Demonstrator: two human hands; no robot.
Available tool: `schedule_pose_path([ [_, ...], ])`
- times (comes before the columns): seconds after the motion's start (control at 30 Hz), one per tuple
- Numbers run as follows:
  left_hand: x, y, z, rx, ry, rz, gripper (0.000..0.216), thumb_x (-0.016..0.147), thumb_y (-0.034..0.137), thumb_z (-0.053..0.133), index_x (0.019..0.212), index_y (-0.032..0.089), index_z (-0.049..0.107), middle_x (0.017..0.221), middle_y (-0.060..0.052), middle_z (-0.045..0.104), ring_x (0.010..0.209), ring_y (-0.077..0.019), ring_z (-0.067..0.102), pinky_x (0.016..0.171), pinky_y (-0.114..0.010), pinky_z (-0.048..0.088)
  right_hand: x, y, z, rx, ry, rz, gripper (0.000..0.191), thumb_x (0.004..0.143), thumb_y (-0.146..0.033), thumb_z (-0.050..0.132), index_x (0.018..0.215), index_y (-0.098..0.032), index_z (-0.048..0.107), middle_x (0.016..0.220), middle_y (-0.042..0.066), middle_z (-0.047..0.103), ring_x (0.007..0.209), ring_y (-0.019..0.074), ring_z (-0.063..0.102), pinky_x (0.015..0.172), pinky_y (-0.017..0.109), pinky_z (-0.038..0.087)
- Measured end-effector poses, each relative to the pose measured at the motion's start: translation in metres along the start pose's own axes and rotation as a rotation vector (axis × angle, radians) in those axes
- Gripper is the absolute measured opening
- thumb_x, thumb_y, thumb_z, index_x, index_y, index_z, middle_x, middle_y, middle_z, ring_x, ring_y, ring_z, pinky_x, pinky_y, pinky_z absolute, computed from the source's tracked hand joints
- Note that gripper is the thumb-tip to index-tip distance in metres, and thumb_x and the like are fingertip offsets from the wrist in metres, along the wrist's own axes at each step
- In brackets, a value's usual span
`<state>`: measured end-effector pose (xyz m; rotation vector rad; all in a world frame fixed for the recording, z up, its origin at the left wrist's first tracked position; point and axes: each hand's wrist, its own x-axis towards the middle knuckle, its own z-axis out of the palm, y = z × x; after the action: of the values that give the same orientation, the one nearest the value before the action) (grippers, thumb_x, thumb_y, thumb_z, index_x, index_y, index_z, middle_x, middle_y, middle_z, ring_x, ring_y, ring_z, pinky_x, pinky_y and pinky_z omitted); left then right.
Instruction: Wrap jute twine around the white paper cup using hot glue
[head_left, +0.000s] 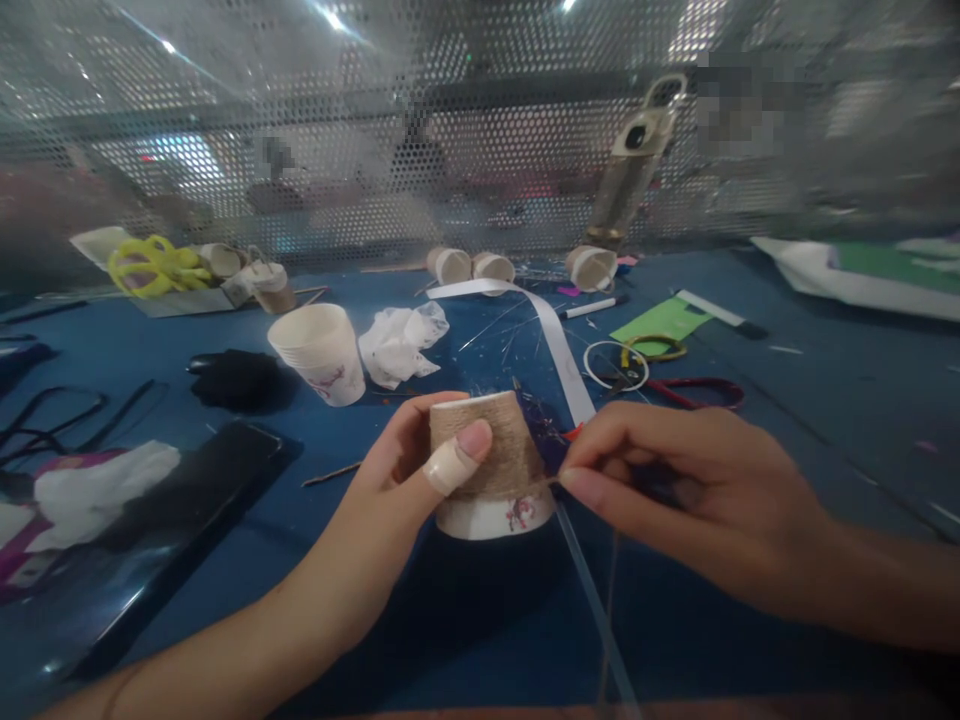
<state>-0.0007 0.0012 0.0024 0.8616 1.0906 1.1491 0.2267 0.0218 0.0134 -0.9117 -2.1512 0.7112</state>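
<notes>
My left hand (409, 475) grips a paper cup (487, 515) turned upside down, its thumb pressed across the front. A strip of tape is wrapped round that thumb. Brown twine (504, 440) winds round most of the cup, leaving a white band with a pink floral print at the lower rim. The loose end of the twine runs from the cup's right side to my right hand (675, 490), pinched between thumb and fingertips. A translucent glue stick (596, 600) slants below the cup, beside a hanging length of twine.
Stacked paper cups (319, 350) and crumpled white plastic (405, 340) stand behind my left hand. A white paper strip (551, 335), red-handled scissors (697, 390) and green paper (660, 325) lie right. A dark phone (172, 540) lies left. A bottle (630, 165) stands before the mesh panel (480, 130).
</notes>
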Motion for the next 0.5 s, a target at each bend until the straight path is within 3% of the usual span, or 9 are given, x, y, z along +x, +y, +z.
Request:
schedule_pose_path([
  [0.13,-0.0009,-0.0019,-0.0014,-0.015,-0.021,-0.029,0.053,0.080,0.055,0.091,0.120,0.024,0.075,0.123,-0.007,0.079,0.125,-0.0313,0.068,0.101,-0.040,0.056,0.0010,0.0002,-0.0018,0.097,-0.058,0.071,0.021,0.101,-0.033,0.064,0.083,-0.024,0.065,0.057,-0.007,0.056,0.046,0.0086,0.047,0.044,0.021,0.037],
  [0.5,-0.0024,-0.0045,-0.0012,0.011,-0.025,-0.036,0.053,0.079,0.055,0.091,0.122,0.028,0.076,0.123,-0.005,0.079,0.123,-0.0307,0.068,0.099,-0.040,0.056,0.0052,-0.0018,-0.0041,0.150,-0.143,0.155,0.021,0.098,-0.031,0.061,0.079,-0.023,0.059,0.058,-0.007,0.050,0.049,0.0089,0.042,0.045,0.021,0.034],
])
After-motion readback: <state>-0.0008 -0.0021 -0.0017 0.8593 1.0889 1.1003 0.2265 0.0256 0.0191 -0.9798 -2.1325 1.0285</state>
